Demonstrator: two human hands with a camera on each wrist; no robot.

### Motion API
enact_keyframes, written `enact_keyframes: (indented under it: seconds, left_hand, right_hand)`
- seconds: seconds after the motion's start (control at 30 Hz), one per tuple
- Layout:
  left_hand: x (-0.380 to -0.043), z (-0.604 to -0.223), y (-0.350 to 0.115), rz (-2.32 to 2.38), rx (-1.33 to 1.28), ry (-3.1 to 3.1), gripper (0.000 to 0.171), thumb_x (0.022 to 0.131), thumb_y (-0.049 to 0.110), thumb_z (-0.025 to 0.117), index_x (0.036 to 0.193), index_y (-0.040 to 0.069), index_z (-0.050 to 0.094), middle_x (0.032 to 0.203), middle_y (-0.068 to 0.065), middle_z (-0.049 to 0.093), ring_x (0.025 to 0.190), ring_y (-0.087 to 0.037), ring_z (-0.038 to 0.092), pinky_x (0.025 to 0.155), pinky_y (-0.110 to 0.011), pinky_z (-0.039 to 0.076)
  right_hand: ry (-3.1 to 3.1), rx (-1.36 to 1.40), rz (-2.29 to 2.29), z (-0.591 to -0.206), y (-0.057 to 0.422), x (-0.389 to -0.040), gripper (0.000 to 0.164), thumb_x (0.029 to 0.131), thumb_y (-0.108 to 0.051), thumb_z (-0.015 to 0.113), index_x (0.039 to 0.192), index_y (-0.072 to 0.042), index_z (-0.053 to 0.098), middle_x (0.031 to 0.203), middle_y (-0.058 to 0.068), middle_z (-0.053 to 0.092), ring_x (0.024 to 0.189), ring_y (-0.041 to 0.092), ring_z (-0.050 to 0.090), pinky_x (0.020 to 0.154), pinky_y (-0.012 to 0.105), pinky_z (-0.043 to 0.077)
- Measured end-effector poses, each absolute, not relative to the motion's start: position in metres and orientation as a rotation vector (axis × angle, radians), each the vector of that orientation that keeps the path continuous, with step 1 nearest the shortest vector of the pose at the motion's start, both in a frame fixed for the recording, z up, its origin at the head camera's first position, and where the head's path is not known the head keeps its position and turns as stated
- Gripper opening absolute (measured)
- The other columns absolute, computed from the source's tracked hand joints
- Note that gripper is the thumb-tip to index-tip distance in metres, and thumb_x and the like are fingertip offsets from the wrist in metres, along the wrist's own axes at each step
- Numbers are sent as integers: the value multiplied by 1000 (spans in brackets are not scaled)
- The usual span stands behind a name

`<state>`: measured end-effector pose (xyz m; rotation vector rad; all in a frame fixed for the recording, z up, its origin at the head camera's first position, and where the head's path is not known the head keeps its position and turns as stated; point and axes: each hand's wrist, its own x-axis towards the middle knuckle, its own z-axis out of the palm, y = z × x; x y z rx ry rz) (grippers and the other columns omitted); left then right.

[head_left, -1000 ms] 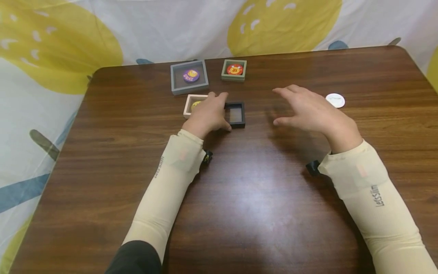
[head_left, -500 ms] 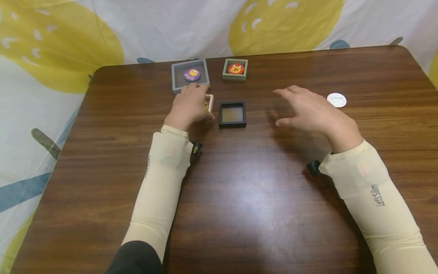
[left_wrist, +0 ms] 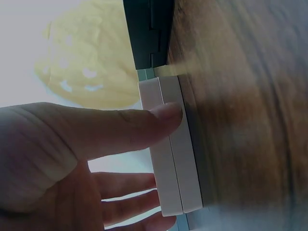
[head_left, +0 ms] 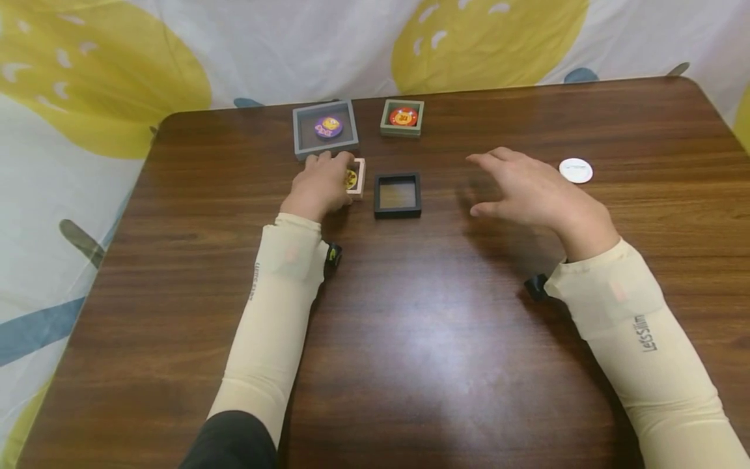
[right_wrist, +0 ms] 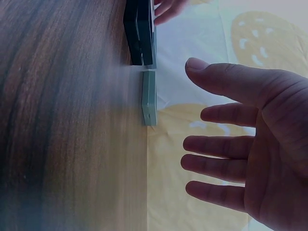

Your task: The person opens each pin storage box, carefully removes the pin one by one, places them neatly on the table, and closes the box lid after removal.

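Observation:
My left hand (head_left: 319,184) grips a small pale pink display frame (left_wrist: 171,159) on the table. Its thumb (left_wrist: 166,117) presses the near side, and the other fingers reach round the far side. A round yellow badge (head_left: 351,180) shows inside that frame, partly hidden by the hand. Just to the right lies a black square frame (head_left: 398,195) with a clear window and no badge in it. My right hand (head_left: 527,185) hovers over the table with fingers spread, touching nothing. Beyond its back lies a white round badge (head_left: 576,170), pin side up.
Behind the left hand stands a larger grey frame (head_left: 297,133) holding a purple badge (head_left: 329,127). A green frame (head_left: 384,127) with a red badge (head_left: 403,117) sits to its right. A patterned cloth (head_left: 328,52) hangs along the table's back edge.
My left hand has moved left from the black frame to the pale pink frame, then lowered and closed its grip on it. The right hand has stayed nearly still.

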<state>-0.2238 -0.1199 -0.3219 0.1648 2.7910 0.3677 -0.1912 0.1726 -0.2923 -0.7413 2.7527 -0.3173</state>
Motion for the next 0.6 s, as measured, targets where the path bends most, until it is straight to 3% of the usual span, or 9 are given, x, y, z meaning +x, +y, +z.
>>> enact_keyframes:
  seconds: [0.33,0.5,0.6]
  left_hand:
    - [-226,-323,-123,395,133,2814,72,82,12,72,143,12,35,145,-22,36,131,-41,30,103,-58,36]
    - [-228,-323,-125,374,138,2833,82,77,16,76,146,11,31,144,-26,36,133,-44,29,103,-59,36]
    - [-229,-323,-126,355,137,2834,76,75,21,78,139,5,39,142,-28,37,132,-45,28,101,-59,39]
  right_hand:
    - [2739,-734,-306,-294,172,-193,79,86,-35,68,147,-5,27,144,26,37,130,46,38,101,64,35]
    - [2734,-734,-301,-295,172,-193,79,87,-35,67,147,-6,27,145,26,36,131,45,38,100,64,35]
    - [2737,-733,-297,-294,172,-192,78,87,-35,67,147,-6,27,145,26,36,131,45,38,100,64,36]
